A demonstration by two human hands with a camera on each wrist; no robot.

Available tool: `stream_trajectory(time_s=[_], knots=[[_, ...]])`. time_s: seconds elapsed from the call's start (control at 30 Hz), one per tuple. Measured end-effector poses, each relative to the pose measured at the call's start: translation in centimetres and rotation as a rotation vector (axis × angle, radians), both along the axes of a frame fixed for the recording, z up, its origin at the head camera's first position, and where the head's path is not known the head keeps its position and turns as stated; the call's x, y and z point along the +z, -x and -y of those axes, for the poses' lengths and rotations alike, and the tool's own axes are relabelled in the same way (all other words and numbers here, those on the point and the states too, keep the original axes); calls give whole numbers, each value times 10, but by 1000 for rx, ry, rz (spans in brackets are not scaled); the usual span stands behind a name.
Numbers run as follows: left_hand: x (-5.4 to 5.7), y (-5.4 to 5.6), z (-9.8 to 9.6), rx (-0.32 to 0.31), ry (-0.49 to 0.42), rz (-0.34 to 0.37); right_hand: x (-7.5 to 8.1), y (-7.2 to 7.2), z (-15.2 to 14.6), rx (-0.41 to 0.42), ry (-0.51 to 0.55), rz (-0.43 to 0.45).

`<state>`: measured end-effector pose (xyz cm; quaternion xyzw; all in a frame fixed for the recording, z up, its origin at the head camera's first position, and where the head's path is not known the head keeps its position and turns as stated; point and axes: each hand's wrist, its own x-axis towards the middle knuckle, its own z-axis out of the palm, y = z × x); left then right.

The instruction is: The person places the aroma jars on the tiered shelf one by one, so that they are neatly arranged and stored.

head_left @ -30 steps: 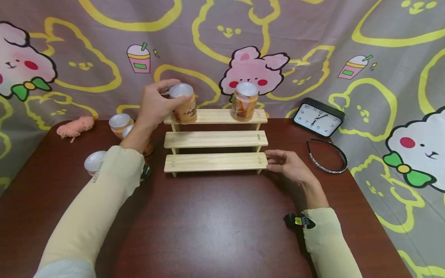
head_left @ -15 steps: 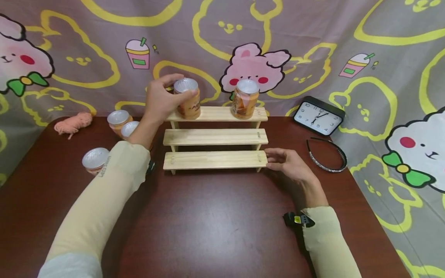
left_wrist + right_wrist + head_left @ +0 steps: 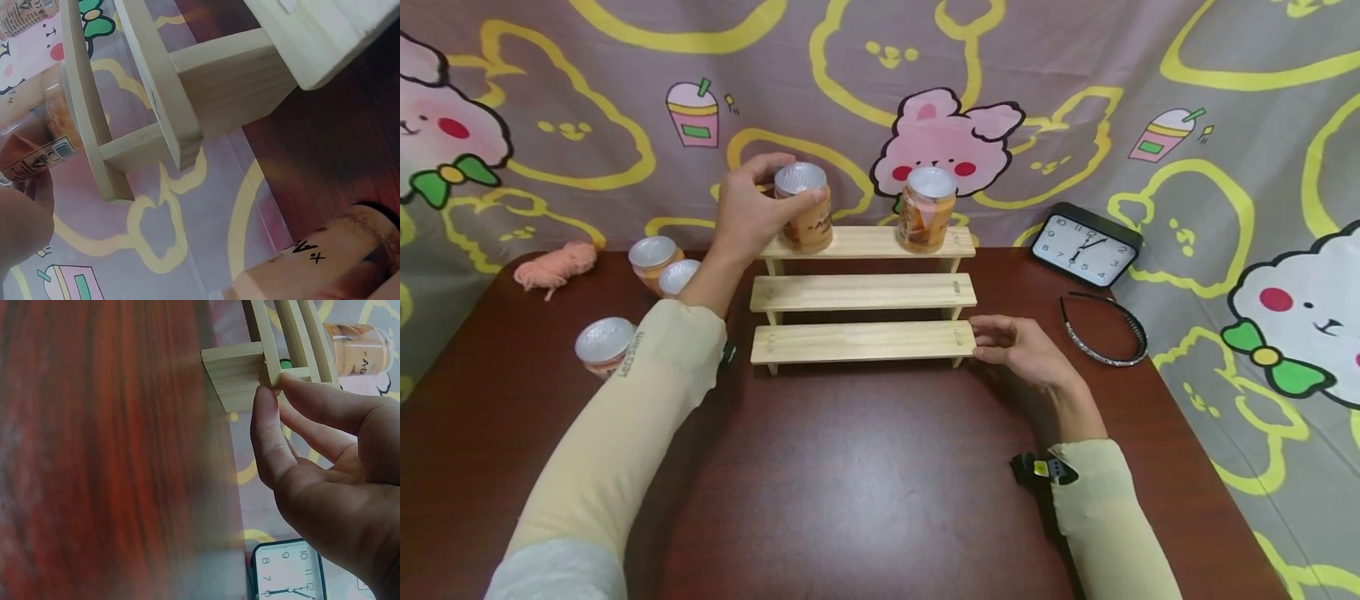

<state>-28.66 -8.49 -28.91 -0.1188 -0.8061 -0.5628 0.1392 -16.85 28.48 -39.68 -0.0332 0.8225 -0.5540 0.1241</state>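
A three-tier wooden rack (image 3: 862, 342) stands at the back of the table. My left hand (image 3: 748, 212) grips an orange-labelled can (image 3: 807, 225) around its upper part, at the left end of the top tier; in the left wrist view that can (image 3: 37, 156) stands on the tier. Another can (image 3: 927, 212) of the same look stands on the top tier toward the right. At the right end of the lowest tier is my right hand (image 3: 1026, 354); in the right wrist view the thumb and a finger (image 3: 269, 431) pinch the board's end.
Left of the rack, partly behind my left arm, stand several similar cans (image 3: 606, 343). A ball of pink yarn (image 3: 556, 265) lies at the far left. To the right are a black-framed clock (image 3: 1086, 246) and a headband (image 3: 1105, 329). A patterned cloth (image 3: 1045, 75) hangs behind the table.
My left hand and its can have shifted slightly right along the top tier, mostly in the first half second. The right hand keeps its place at the rack's lowest tier.
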Motion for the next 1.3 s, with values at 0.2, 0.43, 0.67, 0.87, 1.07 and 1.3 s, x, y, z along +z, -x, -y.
stream_trajectory(time_s=[0.2, 0.43, 0.67, 0.87, 1.07, 1.3], knots=[[1, -1, -1, -5, 13, -7, 0, 0, 0, -6, -2, 13], [3, -3, 1, -11, 33, -4, 0, 1, -1, -5, 8, 8], [2, -6, 5, -11, 37, 8, 0, 1, -2, 5, -3, -3], [1, -9, 11, -15, -9, -26, 1, 0, -1, 3, 2, -3], [-3, -14, 21, -11, -23, -30, 0, -2, -3, 0, -2, -5], [-9, -21, 35, -1, -40, -5, -3, -1, -2, 6, 12, -23]])
